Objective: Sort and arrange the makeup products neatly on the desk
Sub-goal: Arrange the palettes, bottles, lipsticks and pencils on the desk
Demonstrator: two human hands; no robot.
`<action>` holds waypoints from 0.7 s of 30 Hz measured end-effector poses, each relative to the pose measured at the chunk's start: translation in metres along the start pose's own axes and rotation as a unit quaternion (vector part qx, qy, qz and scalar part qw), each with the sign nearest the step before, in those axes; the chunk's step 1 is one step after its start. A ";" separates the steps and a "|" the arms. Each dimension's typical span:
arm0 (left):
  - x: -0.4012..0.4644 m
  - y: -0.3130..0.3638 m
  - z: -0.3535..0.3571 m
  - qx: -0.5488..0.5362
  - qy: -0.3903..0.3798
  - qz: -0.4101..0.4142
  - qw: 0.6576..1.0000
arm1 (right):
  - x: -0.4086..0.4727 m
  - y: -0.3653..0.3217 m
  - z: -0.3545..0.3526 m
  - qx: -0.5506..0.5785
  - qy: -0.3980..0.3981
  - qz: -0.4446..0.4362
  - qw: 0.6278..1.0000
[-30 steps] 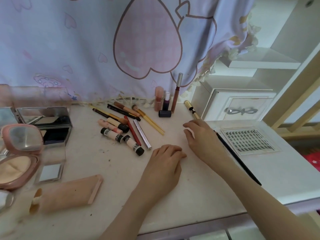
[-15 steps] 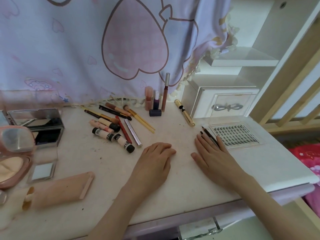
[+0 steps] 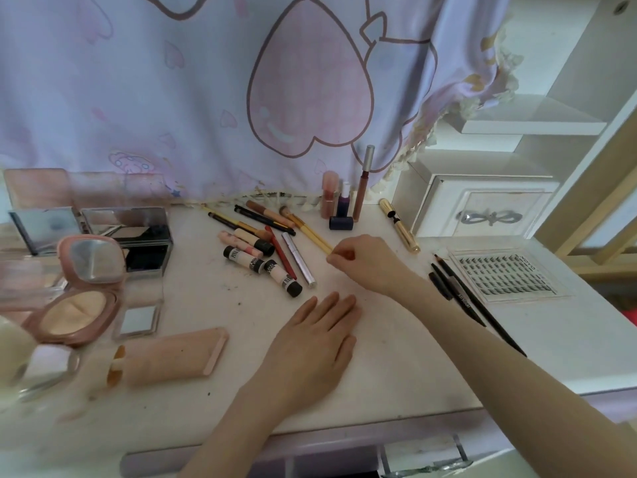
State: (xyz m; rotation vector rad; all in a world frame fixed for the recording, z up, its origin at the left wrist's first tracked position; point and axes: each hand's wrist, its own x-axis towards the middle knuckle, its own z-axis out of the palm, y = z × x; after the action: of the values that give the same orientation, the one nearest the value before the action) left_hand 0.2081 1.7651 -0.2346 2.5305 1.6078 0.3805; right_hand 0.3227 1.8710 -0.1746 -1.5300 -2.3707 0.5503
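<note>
The desk (image 3: 396, 357) holds scattered makeup. My right hand (image 3: 368, 262) has left the pencils (image 3: 462, 294) and now pinches the yellow brush (image 3: 308, 231) handle's tip, just beyond my flat, relaxed left hand (image 3: 310, 343); brushes next, probably.

Both forearms were bare as far up from the fingers as the view reached, with no sleeve edge showing. The left hand (image 3: 312, 343) and right hand (image 3: 370, 260) wore nothing behind the knuckles or at the wrists; the nails looked short and unpainted, though blurred.
</note>
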 end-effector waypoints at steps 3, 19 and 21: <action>-0.006 -0.005 -0.004 -0.034 0.019 -0.002 0.999 | 0.023 -0.021 0.010 0.005 -0.049 0.021 0.999; -0.008 -0.009 -0.009 -0.101 0.080 -0.004 0.992 | -0.004 -0.004 -0.004 0.179 -0.028 0.092 0.979; -0.007 -0.009 -0.009 -0.101 0.081 -0.004 0.992 | -0.018 0.002 -0.009 0.244 -0.015 0.092 0.965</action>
State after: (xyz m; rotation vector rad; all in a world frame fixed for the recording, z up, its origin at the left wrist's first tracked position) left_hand 0.1948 1.7626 -0.2295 2.3948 1.5421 0.7265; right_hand 0.3356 1.8565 -0.1680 -1.5128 -1.9161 1.1096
